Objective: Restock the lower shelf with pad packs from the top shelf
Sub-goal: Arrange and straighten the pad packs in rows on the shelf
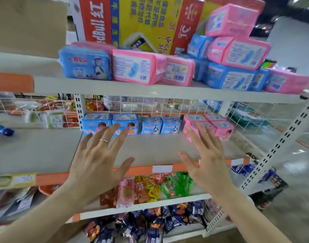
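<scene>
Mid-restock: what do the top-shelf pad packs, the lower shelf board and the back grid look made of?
Pad packs: soft printed plastic film, slightly glossy; folded, creased ends show it. Lower shelf board: probably painted sheet metal, matte pale grey, thin flat edge. Back grid: thin wire, seemingly white-coated.

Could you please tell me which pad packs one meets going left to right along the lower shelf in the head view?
Two blue packs with a face print, two blue packs with a cartoon girl, pink packs.
</scene>
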A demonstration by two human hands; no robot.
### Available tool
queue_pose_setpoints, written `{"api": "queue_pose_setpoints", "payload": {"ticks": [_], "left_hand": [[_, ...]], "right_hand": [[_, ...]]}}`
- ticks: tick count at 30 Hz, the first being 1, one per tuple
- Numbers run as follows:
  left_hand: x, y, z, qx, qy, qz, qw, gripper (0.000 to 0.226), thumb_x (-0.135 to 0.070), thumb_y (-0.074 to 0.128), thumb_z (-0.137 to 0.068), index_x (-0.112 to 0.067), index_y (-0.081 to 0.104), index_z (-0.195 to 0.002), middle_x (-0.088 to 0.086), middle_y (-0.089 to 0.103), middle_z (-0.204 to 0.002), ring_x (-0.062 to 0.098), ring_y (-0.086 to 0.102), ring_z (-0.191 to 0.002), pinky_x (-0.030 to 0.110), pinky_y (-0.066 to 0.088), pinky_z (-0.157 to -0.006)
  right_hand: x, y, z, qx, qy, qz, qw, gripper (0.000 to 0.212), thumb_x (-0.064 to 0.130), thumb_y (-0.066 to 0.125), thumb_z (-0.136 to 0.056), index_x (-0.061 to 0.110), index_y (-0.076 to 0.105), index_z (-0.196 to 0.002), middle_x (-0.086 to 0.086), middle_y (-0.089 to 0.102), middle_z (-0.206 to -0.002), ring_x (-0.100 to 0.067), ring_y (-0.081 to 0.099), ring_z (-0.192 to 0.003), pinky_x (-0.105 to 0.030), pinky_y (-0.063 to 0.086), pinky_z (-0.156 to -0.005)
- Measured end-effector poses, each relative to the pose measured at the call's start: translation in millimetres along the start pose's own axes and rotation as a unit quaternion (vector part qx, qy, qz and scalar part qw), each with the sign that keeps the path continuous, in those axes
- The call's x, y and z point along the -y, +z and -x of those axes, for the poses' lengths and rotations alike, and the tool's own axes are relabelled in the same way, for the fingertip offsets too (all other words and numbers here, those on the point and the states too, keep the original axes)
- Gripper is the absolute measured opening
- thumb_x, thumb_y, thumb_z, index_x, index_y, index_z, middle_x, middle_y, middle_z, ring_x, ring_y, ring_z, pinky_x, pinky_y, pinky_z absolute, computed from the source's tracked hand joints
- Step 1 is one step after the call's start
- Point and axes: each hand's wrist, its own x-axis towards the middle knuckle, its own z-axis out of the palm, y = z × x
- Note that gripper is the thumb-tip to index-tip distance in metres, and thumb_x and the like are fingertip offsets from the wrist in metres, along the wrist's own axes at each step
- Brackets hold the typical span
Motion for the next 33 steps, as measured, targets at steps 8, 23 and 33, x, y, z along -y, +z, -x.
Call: {"api": "queue_pose_setpoints", "payload": {"ticks": [8, 23, 33], "left_hand": [[2.4, -27.5, -17.9, -0.044, -0.001, 0.013, 0.999, 0.073, -0.062, 0.043, -0.089, -0.017, 0.048, -0.146, 0.009, 0.044, -0.151, 0.032, 0.048, -0.131, 0.059, 0.045, -0.101], [-1.7, -48.0, -73.3, -0.144, -0.072, -0.077, 0.984, 0.069, -0.059, 0.053, -0.085, -0.016, 0.054, -0.139, 0.006, 0.046, -0.150, 0.030, 0.052, -0.123, 0.051, 0.040, -0.104], [-16.8, -70.8, -115.2, -0.172, -0.124, -0.157, 0.965, 0.075, -0.061, 0.044, -0.088, -0.012, 0.047, -0.144, 0.010, 0.041, -0.152, 0.034, 0.047, -0.129, 0.054, 0.042, -0.097]], "right_hand": [[-0.6, -25.5, -29.1, -0.046, -0.024, -0.005, 0.999, 0.064, 0.057, 0.044, -0.094, 0.028, 0.040, -0.150, 0.004, 0.026, -0.162, -0.022, 0.021, -0.151, -0.055, 0.027, -0.118], [-30.3, -31.0, -136.8, -0.121, -0.134, -0.128, 0.975, 0.068, 0.055, 0.049, -0.092, 0.017, 0.044, -0.148, -0.005, 0.040, -0.156, -0.027, 0.034, -0.146, -0.061, 0.036, -0.111], [-53.4, -42.2, -204.2, -0.099, -0.181, -0.198, 0.958, 0.067, 0.051, 0.053, -0.091, 0.018, 0.044, -0.148, -0.007, 0.040, -0.155, -0.025, 0.036, -0.145, -0.054, 0.033, -0.115]]}}
